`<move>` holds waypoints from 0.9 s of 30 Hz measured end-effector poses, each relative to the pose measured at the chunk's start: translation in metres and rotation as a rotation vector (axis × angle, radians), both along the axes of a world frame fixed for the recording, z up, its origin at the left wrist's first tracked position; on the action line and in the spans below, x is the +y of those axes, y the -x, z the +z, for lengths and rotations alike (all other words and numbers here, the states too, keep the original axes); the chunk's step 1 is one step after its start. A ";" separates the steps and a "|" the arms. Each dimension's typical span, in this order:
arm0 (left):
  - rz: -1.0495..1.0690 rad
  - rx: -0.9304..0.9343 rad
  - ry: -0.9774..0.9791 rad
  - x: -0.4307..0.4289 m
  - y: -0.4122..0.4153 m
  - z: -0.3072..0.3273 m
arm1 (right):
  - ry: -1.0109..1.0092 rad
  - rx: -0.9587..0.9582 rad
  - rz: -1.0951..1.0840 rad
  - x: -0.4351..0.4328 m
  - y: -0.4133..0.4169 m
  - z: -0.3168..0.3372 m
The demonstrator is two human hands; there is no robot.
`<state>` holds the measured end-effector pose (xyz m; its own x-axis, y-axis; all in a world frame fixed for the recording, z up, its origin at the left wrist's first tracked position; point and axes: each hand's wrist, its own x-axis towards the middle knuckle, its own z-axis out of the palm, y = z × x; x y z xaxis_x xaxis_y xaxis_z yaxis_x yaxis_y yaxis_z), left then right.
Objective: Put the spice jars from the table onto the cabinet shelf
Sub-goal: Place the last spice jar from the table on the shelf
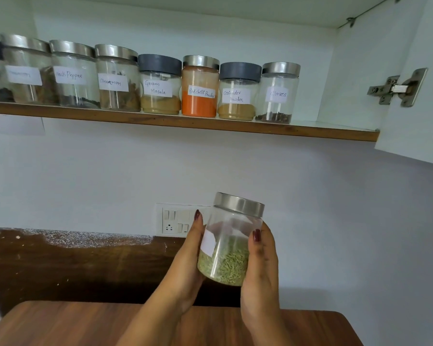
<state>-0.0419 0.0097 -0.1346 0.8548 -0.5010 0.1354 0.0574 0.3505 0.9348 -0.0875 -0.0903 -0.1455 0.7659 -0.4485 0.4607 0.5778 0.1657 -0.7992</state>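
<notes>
Holding the jar (pixel 230 245) tilted above the table (pixel 85 325), well below the shelf (pixel 310 132), left hand (pixel 185 265) and right hand (pixel 260 275) curl round its sides. Shelved jars (pixel 200 88) fill most of the row; this one probably goes beside the cloves jar (pixel 276 93).

Both arms reach up from the bottom of the view, side by side. The left hand (pixel 185 268) holds the left side of the jar (pixel 229 248). The right hand (pixel 260 278) holds its right side. The palms face each other. Each thumb points up and lies flat on the glass, and each has a dark red nail. The other fingers go round the back and cannot be seen. The two hands do not touch.
</notes>
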 end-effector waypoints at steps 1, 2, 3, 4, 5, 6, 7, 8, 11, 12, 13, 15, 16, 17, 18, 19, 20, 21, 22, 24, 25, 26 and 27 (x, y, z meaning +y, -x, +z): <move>-0.036 0.021 0.027 0.000 0.001 0.000 | -0.003 0.003 0.003 0.001 -0.001 -0.001; -0.058 0.041 0.050 0.000 0.002 -0.001 | 0.003 0.006 -0.006 0.001 -0.001 -0.001; -0.071 0.065 0.072 -0.001 0.003 -0.003 | 0.016 0.008 -0.018 0.001 -0.001 -0.002; -0.084 0.089 0.095 -0.001 0.003 -0.004 | 0.028 0.009 -0.034 0.000 -0.002 -0.004; -0.086 0.094 0.098 -0.001 0.003 -0.007 | 0.041 0.011 -0.056 -0.001 -0.002 -0.005; -0.089 0.085 0.091 -0.002 0.004 -0.008 | 0.069 0.012 -0.095 -0.002 -0.002 -0.006; -0.077 0.073 0.079 -0.002 0.005 -0.008 | 0.119 0.014 -0.151 -0.004 -0.002 -0.007; -0.055 0.065 0.080 -0.003 0.005 -0.009 | 0.180 0.020 -0.220 -0.005 -0.003 -0.007; 0.019 0.041 0.130 -0.006 0.011 -0.010 | 0.298 0.033 -0.350 -0.011 -0.004 -0.005; 0.043 0.031 0.157 -0.007 0.013 -0.011 | 0.316 0.034 -0.361 -0.014 -0.003 -0.005; 0.078 0.021 0.164 -0.008 0.014 -0.010 | 0.327 0.029 -0.364 -0.015 -0.002 -0.005; 0.174 -0.083 0.122 -0.011 0.018 -0.007 | 0.352 0.012 -0.384 -0.016 0.001 -0.005; 0.229 -0.167 0.085 -0.012 0.021 -0.004 | 0.378 0.011 -0.410 -0.015 0.002 -0.005; 0.295 -0.236 0.061 -0.014 0.024 -0.002 | 0.412 0.012 -0.444 -0.013 0.004 -0.005; 0.349 -0.276 0.057 -0.016 0.026 0.001 | 0.445 0.011 -0.480 -0.011 0.004 -0.004; 0.404 -0.300 0.066 -0.018 0.029 0.003 | 0.471 0.007 -0.509 -0.009 0.005 -0.005; 0.454 -0.326 0.078 -0.020 0.031 0.003 | 0.481 0.006 -0.524 -0.006 0.005 -0.005; 0.489 -0.357 0.079 -0.022 0.032 0.001 | 0.478 0.010 -0.527 -0.003 0.005 -0.005; 0.517 -0.387 0.066 -0.024 0.034 -0.001 | 0.476 0.018 -0.525 -0.001 0.005 -0.004; 0.578 -0.419 0.046 -0.026 0.036 -0.003 | 0.476 0.027 -0.518 0.003 0.004 -0.004; 0.580 -0.423 0.042 -0.028 0.037 -0.005 | 0.466 0.032 -0.509 0.004 0.003 -0.004; 0.578 -0.420 0.039 -0.028 0.038 -0.006 | 0.445 0.041 -0.498 0.004 0.002 -0.004; 0.576 -0.412 0.035 -0.029 0.039 -0.008 | 0.426 0.050 -0.488 0.004 0.002 -0.005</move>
